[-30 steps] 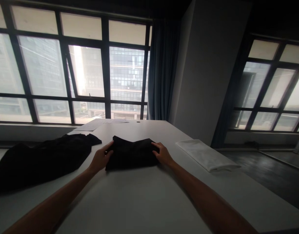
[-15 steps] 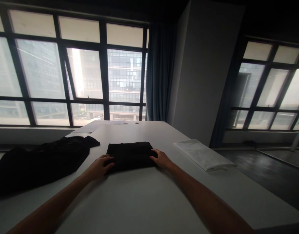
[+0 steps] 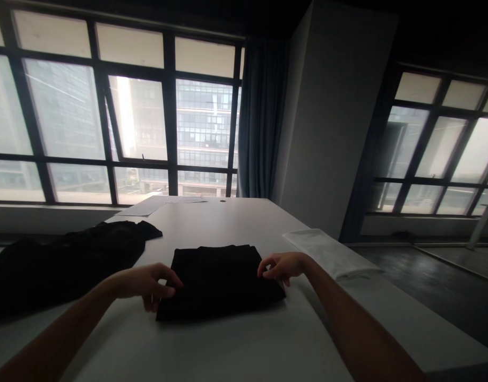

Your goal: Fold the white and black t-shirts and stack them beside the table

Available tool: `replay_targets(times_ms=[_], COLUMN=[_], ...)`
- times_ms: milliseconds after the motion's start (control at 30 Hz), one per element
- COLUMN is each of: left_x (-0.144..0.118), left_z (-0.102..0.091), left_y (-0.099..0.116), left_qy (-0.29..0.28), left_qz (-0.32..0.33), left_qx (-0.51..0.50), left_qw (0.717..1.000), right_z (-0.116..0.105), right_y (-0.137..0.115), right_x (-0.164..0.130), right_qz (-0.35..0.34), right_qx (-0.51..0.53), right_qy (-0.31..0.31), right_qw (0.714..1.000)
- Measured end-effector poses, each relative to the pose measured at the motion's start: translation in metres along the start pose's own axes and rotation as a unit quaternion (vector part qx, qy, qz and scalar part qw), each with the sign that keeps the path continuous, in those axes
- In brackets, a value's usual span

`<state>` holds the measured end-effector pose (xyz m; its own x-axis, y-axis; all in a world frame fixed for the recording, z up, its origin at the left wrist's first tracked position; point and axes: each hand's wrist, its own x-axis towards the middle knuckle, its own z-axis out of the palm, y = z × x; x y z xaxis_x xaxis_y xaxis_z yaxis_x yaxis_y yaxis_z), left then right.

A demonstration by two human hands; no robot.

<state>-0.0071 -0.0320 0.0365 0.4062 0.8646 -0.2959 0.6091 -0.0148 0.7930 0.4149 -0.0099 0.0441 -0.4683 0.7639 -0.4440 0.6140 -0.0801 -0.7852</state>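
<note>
Black cloth pinched at both side edges: left hand (image 3: 146, 285) fingers curled with thumb against fingertips on the left edge of the folded black garment (image 3: 220, 281), right hand (image 3: 281, 267) fingers bent, nipping the right edge. Garment flat on the white table (image 3: 228, 350), close in front. Loose black clothing (image 3: 64, 260) heaped further left, folded white cloth (image 3: 331, 253) to the right, papers (image 3: 148, 206) near the window.
</note>
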Motion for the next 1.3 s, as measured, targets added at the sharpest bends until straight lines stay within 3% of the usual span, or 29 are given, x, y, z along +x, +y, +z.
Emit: replay_targets(times_ms=[67, 167, 233, 300, 400, 500, 600, 667, 733, 833, 900, 967, 1067, 1133, 1200, 1300], left_x=[0.014, 0.051, 0.072, 0.084, 0.084, 0.078, 0.078, 0.083, 0.090, 0.098, 0.096, 0.091, 0.081, 0.078, 0.078, 0.081], left_z=[-0.005, -0.006, -0.004, -0.002, 0.001, -0.004, -0.016, -0.024, -0.028, -0.024, -0.013, 0.005, 0.041, 0.064, 0.078, 0.084], left_y=[-0.008, -0.025, -0.034, -0.039, -0.037, -0.028, -0.018, -0.015, -0.016, -0.017, -0.010, 0.004, 0.024, 0.029, 0.024, 0.008], left_qy=[0.059, 0.277, 0.349, 0.355, 0.349, 0.369, 0.412, 0.429, 0.419, 0.395, 0.395, 0.377, 0.283, 0.213, 0.161, 0.141], left_qz=[0.021, 0.077, 0.092, 0.100, 0.127, 0.156, 0.184, 0.170, 0.134, 0.101, 0.106, 0.138, 0.212, 0.226, 0.205, 0.175], left_qx=[0.012, 0.075, 0.095, 0.087, 0.079, 0.090, 0.092, 0.107, 0.133, 0.163, 0.180, 0.208, 0.250, 0.270, 0.292, 0.318], left_qw=[0.998, 0.955, 0.928, 0.925, 0.925, 0.912, 0.888, 0.881, 0.888, 0.898, 0.894, 0.892, 0.901, 0.911, 0.920, 0.921], right_z=[0.000, 0.004, 0.009, 0.012, 0.014, 0.012, 0.011, 0.010, 0.010, 0.012, 0.018, 0.029, 0.056, 0.074, 0.088, 0.094], right_y=[0.004, 0.012, 0.016, 0.020, 0.019, 0.011, 0.000, -0.002, 0.000, 0.002, -0.004, -0.015, -0.032, -0.037, -0.035, -0.027], right_x=[0.002, 0.028, 0.053, 0.075, 0.092, 0.088, 0.079, 0.078, 0.081, 0.084, 0.081, 0.074, 0.068, 0.069, 0.073, 0.077], right_qz=[-0.003, -0.053, -0.081, -0.096, -0.121, -0.179, -0.235, -0.245, -0.220, -0.138, -0.098, -0.102, -0.172, -0.203, -0.187, -0.136], right_qx=[0.036, 0.062, 0.043, 0.015, -0.034, -0.067, -0.090, -0.122, -0.164, -0.228, -0.261, -0.286, -0.318, -0.334, -0.340, -0.338], right_qy=[0.022, 0.183, 0.284, 0.354, 0.406, 0.447, 0.510, 0.538, 0.517, 0.438, 0.427, 0.443, 0.412, 0.345, 0.276, 0.235], right_qw=[0.999, 0.980, 0.954, 0.930, 0.905, 0.874, 0.822, 0.797, 0.811, 0.859, 0.860, 0.844, 0.836, 0.853, 0.879, 0.901])
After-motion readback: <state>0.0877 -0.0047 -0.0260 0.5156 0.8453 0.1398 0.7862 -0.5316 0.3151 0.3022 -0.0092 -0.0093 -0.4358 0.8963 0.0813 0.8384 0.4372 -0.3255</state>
